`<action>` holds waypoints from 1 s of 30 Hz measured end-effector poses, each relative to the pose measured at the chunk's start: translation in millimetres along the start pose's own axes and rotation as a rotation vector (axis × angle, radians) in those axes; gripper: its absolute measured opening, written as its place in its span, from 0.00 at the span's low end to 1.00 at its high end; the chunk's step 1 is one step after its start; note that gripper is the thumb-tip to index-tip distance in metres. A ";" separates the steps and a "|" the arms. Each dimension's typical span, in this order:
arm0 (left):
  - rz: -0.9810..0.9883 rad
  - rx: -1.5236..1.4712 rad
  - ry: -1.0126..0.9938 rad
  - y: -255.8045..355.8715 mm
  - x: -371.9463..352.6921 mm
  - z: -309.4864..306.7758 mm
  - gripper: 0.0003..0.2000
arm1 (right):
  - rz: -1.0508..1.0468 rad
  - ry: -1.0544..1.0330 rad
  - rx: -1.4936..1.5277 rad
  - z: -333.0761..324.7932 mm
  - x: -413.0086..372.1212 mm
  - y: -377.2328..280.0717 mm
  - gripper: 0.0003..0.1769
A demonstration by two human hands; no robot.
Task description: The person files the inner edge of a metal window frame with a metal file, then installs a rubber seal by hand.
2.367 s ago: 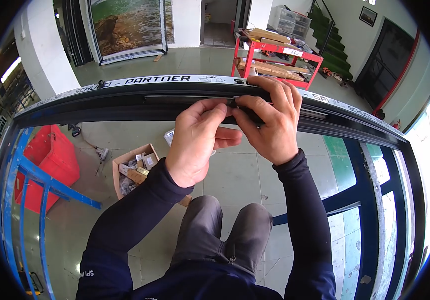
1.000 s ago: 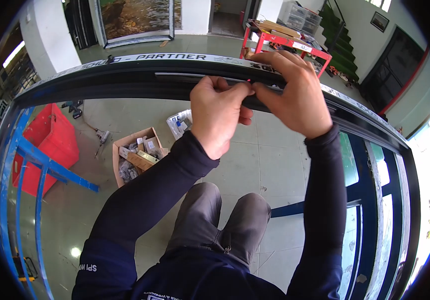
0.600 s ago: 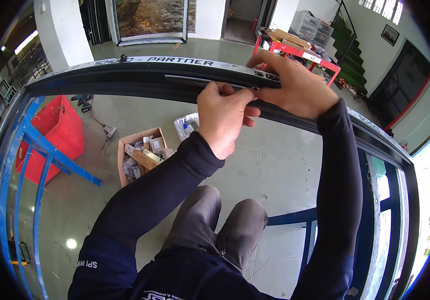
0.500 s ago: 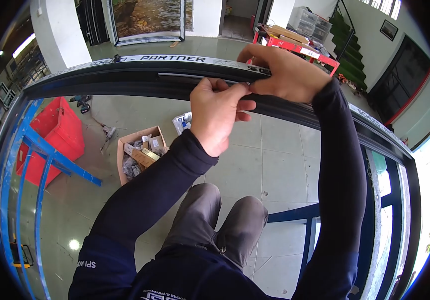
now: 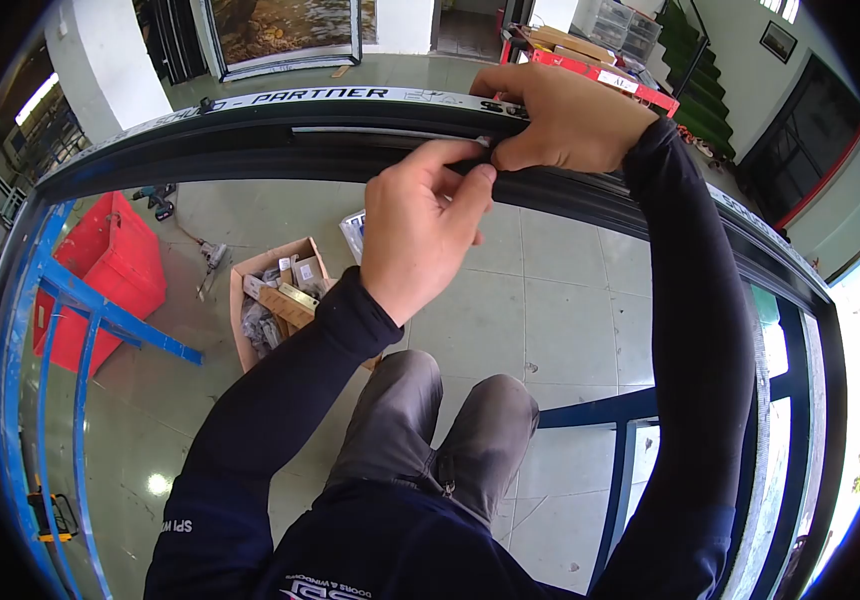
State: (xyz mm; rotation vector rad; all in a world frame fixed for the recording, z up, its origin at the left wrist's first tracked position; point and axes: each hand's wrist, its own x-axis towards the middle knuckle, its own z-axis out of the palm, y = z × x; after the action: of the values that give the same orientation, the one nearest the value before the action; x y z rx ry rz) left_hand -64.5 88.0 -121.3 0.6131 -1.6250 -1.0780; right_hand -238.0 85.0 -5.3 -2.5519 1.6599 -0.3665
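Black window frame point(image 5: 200, 160), its upper rail crossing in front of the person, both hands at it near mid-span. Left hand point(image 5: 415, 215): thumb and forefinger bent close together at the rail's groove; whether anything small sits between them, cannot tell. Right hand point(image 5: 580, 120): grips the rail, fingers hooked over the top edge, thumb low by the groove, close to the left fingertips. Thin pale strip point(image 5: 370, 131) lying lengthwise in the groove, its right end near the fingers. White tape point(image 5: 320, 96) along the top edge, lettered "PARTNER". Dark sleeves to both wrists; grey trousers point(image 5: 390, 420) below. Floor, person's left: open cardboard box point(image 5: 241, 315) of small packages, red bin point(image 5: 135, 265) behind blue stand point(image 5: 125, 315), a cordless drill point(image 5: 162, 204) near the bin. Beyond the rail: red cart point(image 5: 662, 99) carrying boards, green stairs point(image 5: 692, 85) behind it, small framed picture point(image 5: 778, 41) on the wall.
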 end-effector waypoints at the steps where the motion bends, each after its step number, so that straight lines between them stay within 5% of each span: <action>1: -0.043 -0.035 -0.020 1.4 -0.8 2.3 0.15 | -0.017 0.018 -0.021 4.2 2.6 3.3 0.33; 6: -0.101 -0.220 -0.014 2.6 -9.9 10.8 0.16 | -0.017 0.057 0.078 1.5 -2.7 -0.9 0.31; 13: 0.124 0.207 0.053 -11.6 4.4 4.9 0.11 | 0.082 -0.066 0.151 -4.8 4.3 -4.4 0.34; 19: 0.077 -0.001 0.111 -6.0 2.3 13.4 0.10 | 0.201 -0.198 0.200 -8.9 8.3 -11.1 0.30; 22: 0.049 -0.061 0.099 -6.9 3.4 11.3 0.10 | 0.181 -0.188 0.543 -5.9 6.2 -1.2 0.32; 30: -0.079 -0.190 0.077 5.5 4.0 10.4 0.10 | 0.164 -0.208 0.569 -9.5 4.1 -1.1 0.30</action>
State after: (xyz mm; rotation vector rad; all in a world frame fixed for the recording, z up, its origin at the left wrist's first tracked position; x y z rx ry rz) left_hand -74.8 90.8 -115.1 0.5886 -1.4225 -1.2357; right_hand -237.7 82.3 4.7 -1.9559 1.4215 -0.4613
